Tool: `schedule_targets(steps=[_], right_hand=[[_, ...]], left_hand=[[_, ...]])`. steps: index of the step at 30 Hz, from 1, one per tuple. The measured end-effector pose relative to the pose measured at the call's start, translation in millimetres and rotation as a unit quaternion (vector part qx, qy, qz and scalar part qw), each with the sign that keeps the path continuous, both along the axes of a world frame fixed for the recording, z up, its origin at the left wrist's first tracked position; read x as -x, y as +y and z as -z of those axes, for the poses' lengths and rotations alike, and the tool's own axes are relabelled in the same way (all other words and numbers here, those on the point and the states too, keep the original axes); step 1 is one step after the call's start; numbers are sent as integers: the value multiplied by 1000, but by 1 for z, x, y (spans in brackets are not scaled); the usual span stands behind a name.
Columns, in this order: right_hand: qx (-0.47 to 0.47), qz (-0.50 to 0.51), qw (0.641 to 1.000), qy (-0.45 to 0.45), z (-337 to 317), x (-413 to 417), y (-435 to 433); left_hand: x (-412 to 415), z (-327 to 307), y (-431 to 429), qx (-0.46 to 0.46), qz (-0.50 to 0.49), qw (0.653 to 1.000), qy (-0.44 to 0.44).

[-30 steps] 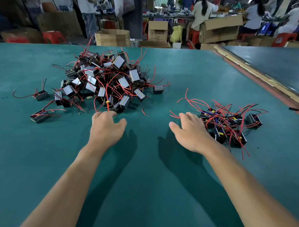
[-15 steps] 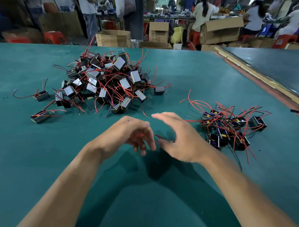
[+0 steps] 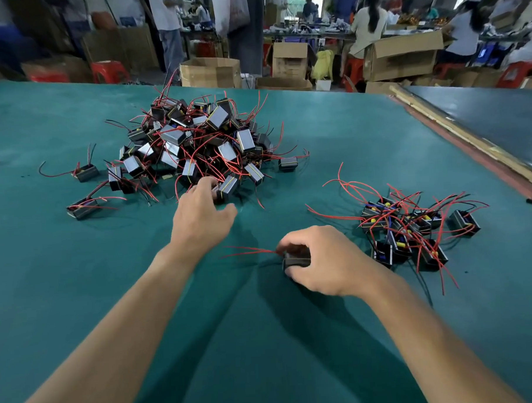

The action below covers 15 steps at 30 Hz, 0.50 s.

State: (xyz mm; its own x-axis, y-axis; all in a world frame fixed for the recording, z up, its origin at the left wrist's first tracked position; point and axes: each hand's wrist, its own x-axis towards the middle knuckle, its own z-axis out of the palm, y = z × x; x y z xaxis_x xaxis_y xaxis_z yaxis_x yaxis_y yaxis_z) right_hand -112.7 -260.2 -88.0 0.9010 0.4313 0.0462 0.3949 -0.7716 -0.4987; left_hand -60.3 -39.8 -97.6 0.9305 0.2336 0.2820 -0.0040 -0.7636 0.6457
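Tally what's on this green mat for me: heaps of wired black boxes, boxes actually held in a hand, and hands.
Heaps of wired black boxes: 2, the big heap and the small heap
Boxes held: 1, the box in the right hand
Hands: 2, counting the left hand at the big heap's near edge
Total: 5

Head view — forward, downward, close

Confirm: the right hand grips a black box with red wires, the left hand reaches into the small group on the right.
No. The head view shows the left hand at the big pile, not the small group. The right hand does grip a black box with red wires.
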Motion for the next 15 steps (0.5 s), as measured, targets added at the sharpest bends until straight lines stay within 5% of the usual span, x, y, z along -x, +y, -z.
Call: schedule_targets(steps=[8,15], right_hand=[[-34,53,998,-10,6,-2,-2],[-34,183,981,-49,7,-10,-3]], left_hand=[[-29,-6,-19,-35,-62,997,-3],[15,-6,-14,-56,61,996,27]])
